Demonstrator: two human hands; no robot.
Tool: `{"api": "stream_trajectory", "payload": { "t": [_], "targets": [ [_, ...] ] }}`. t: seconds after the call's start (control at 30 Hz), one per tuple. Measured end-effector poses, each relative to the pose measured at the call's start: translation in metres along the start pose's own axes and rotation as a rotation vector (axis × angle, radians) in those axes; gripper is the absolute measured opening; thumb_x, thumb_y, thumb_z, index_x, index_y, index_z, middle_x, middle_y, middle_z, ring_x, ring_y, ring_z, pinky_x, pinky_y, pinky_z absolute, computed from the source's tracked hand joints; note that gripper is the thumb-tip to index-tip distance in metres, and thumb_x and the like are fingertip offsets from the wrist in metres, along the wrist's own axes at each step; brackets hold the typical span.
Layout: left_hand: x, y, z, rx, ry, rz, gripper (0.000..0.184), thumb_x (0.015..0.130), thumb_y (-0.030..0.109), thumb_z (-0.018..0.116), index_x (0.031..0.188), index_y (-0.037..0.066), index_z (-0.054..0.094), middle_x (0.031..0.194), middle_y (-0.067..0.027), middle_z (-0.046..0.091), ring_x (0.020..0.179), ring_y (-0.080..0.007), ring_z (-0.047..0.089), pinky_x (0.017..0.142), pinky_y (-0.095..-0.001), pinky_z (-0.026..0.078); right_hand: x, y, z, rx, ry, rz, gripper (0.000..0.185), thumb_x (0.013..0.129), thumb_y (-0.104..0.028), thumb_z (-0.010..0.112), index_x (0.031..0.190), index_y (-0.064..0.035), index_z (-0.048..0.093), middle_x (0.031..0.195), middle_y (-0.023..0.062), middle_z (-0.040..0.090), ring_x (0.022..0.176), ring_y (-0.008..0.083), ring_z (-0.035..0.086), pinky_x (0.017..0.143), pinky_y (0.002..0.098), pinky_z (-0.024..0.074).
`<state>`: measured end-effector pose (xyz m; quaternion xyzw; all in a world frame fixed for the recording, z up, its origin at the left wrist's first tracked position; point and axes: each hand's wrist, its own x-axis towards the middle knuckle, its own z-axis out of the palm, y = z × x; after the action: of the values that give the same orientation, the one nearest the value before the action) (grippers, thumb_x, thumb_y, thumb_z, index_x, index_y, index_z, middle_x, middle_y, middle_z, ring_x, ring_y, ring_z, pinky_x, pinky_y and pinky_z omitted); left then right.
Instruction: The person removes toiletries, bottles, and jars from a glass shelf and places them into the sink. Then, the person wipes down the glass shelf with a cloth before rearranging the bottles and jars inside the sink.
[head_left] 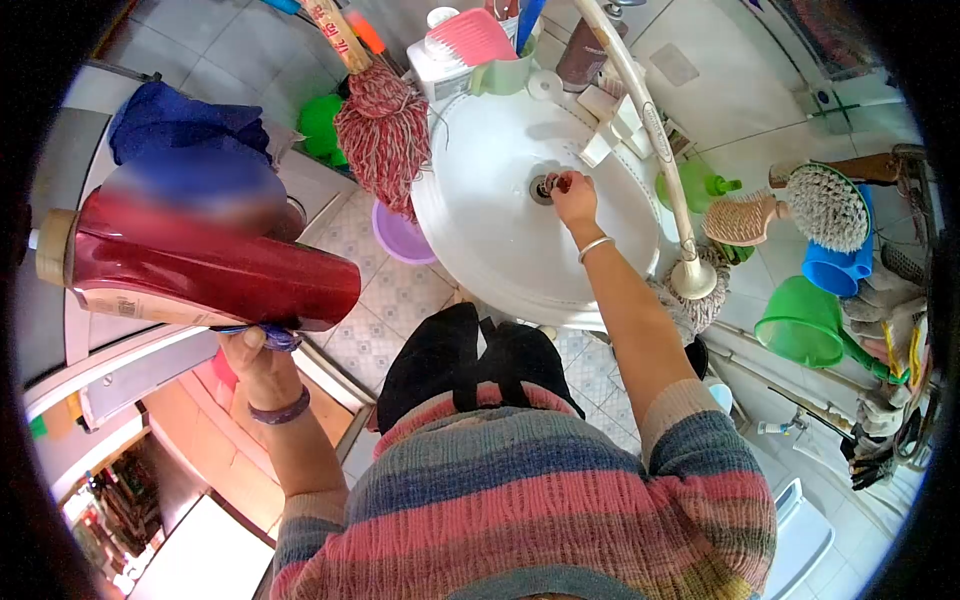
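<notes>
My right hand [573,198] reaches into the white sink [480,240], a bracelet on its wrist. Its fingers are pinched together right beside the metal drain [541,190]. Something small and dark shows at the fingertips, too small to name. On the left, my left hand [258,362] is closed on a crumpled purple-blue thing [268,337], perhaps cloth. Just above it lies a large glossy red container [215,270] with a tan end, partly blurred. Whether this hand also touches the container, I cannot tell.
A red-and-white string mop [383,125] hangs left of the sink, above a purple basin [402,235]. A pale curved pipe [655,120] crosses its right side. Brushes [828,207] and a green dipper [803,322] hang at right. Bottles [590,55] stand behind.
</notes>
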<state>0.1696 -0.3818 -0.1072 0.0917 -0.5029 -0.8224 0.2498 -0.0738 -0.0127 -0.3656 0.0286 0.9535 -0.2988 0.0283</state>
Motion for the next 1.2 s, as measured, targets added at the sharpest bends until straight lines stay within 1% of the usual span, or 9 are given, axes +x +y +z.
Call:
{"api": "stream_trajectory", "payload": {
  "t": [0.07,0.17,0.27,0.47,0.6,0.97,1.07,1.1,1.2],
  "targets": [
    [0.000,0.000,-0.001,0.004,-0.010,-0.015,0.091,0.059,0.019,0.085,0.135,0.003,0.039,0.129,-0.0139,0.050,0.114,-0.0301,0.052,0.099,-0.0429,0.044,-0.001,-0.001,0.002,-0.010,0.000,-0.012,0.029,0.072,-0.017,0.066,0.099,-0.0048,0.062,0.097,0.0154,0.060,0.095,0.0300,0.058,0.086,0.0381,0.0485],
    [-0.002,-0.001,-0.004,-0.006,-0.008,-0.013,0.088,0.060,0.018,0.085,0.134,0.002,0.040,0.127,-0.0141,0.052,0.113,-0.0304,0.053,0.098,-0.0428,0.045,-0.004,-0.009,0.003,-0.030,0.055,-0.064,0.026,0.073,-0.015,0.067,0.094,-0.0031,0.060,0.097,0.0174,0.059,0.091,0.0330,0.058,0.081,0.0410,0.0496],
    [-0.003,-0.005,-0.018,-0.007,-0.003,-0.001,0.087,0.060,0.018,0.084,0.133,0.002,0.041,0.126,-0.0139,0.053,0.112,-0.0307,0.054,0.098,-0.0433,0.046,-0.003,-0.012,0.000,-0.024,-0.016,-0.015,0.029,0.072,-0.016,0.067,0.098,-0.0045,0.060,0.100,0.0160,0.059,0.095,0.0322,0.058,0.086,0.0394,0.0485],
    [-0.006,-0.004,-0.021,-0.006,0.004,-0.024,0.085,0.060,0.019,0.084,0.132,0.002,0.042,0.124,-0.0127,0.054,0.111,-0.0310,0.055,0.097,-0.0439,0.046,0.001,-0.002,0.009,-0.064,-0.003,-0.061,0.026,0.073,-0.016,0.068,0.093,-0.0034,0.059,0.098,0.0162,0.059,0.093,0.0326,0.058,0.083,0.0400,0.0487],
    [-0.003,-0.004,-0.014,-0.008,0.004,-0.017,0.091,0.060,0.019,0.084,0.136,0.002,0.037,0.131,-0.0172,0.049,0.114,-0.0311,0.052,0.098,-0.0441,0.044,0.000,-0.005,0.006,-0.065,-0.008,-0.055,0.025,0.074,-0.018,0.068,0.093,-0.0035,0.060,0.097,0.0159,0.059,0.092,0.0324,0.058,0.082,0.0399,0.0488],
    [-0.003,-0.005,-0.009,-0.006,-0.010,-0.021,0.091,0.060,0.015,0.081,0.137,0.001,0.036,0.132,-0.0184,0.047,0.116,-0.0312,0.051,0.099,-0.0441,0.043,-0.001,-0.007,0.004,-0.100,-0.051,-0.069,0.024,0.073,-0.019,0.069,0.090,-0.0037,0.062,0.096,0.0147,0.059,0.091,0.0305,0.059,0.082,0.0387,0.0500],
    [-0.003,-0.006,-0.008,-0.005,-0.013,-0.019,0.091,0.060,0.014,0.081,0.137,0.001,0.035,0.133,-0.0187,0.046,0.117,-0.0312,0.051,0.100,-0.0441,0.043,0.000,-0.004,0.007,-0.093,-0.030,-0.052,0.024,0.073,-0.019,0.069,0.089,-0.0037,0.062,0.095,0.0144,0.060,0.090,0.0299,0.060,0.081,0.0382,0.0505],
    [-0.002,-0.007,-0.007,-0.007,-0.015,-0.019,0.091,0.059,0.013,0.080,0.137,0.001,0.035,0.133,-0.0188,0.046,0.117,-0.0312,0.051,0.100,-0.0441,0.043,0.002,-0.001,0.010,-0.124,-0.008,-0.128,0.023,0.073,-0.018,0.069,0.090,-0.0038,0.062,0.094,0.0143,0.060,0.088,0.0294,0.060,0.080,0.0379,0.0508],
    [0.000,-0.007,-0.003,-0.007,-0.023,-0.018,0.091,0.059,0.012,0.080,0.137,0.001,0.034,0.133,-0.0191,0.046,0.118,-0.0312,0.050,0.100,-0.0441,0.042,0.003,0.005,0.013,-0.103,-0.010,-0.117,0.023,0.073,-0.017,0.069,0.090,-0.0041,0.062,0.093,0.0144,0.060,0.087,0.0295,0.060,0.079,0.0382,0.0509]
  ]
}}
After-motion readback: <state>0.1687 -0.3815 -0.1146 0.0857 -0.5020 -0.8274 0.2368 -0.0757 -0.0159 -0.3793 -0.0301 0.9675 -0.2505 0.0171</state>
